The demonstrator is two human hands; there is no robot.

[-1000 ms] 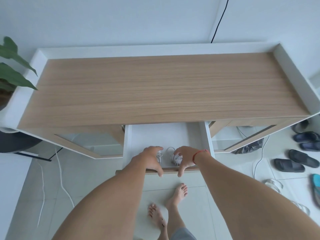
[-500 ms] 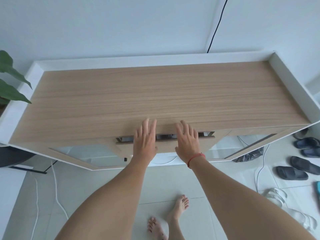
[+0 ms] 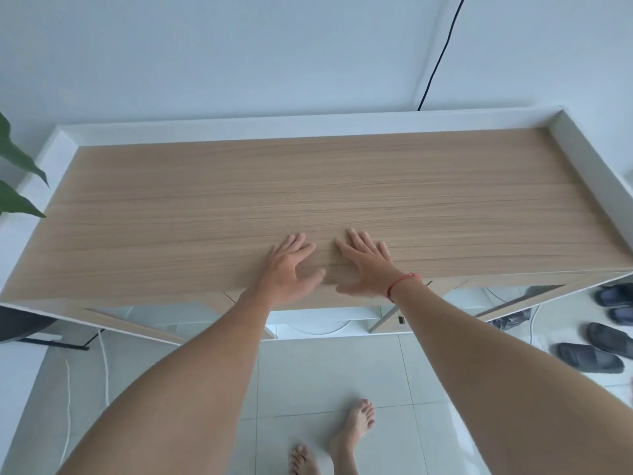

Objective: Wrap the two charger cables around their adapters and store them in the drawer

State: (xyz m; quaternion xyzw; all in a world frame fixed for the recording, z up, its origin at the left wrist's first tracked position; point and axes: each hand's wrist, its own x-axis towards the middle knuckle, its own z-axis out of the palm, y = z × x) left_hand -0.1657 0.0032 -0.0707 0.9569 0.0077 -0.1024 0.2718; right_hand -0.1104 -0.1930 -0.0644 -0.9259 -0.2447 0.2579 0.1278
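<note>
My left hand (image 3: 286, 269) and my right hand (image 3: 368, 265) lie side by side with straight, spread fingers over the front part of the wooden cabinet top (image 3: 308, 186). Neither hand holds anything. A red string circles my right wrist. The drawer sits pushed into the cabinet under my hands, and its front is hidden by them and by the top's front edge. Both chargers and their cables are out of sight.
A white raised rim (image 3: 582, 149) borders the cabinet top at the back and sides. A black wire (image 3: 442, 53) runs down the wall. Plant leaves (image 3: 17, 180) stand at the left. Dark sandals (image 3: 589, 356) lie on the tiled floor at the right, white cords at the left.
One second ago the drawer stood open with the wrapped chargers inside and both hands at its front. The hands pushed it in, then moved up over the cabinet top.
</note>
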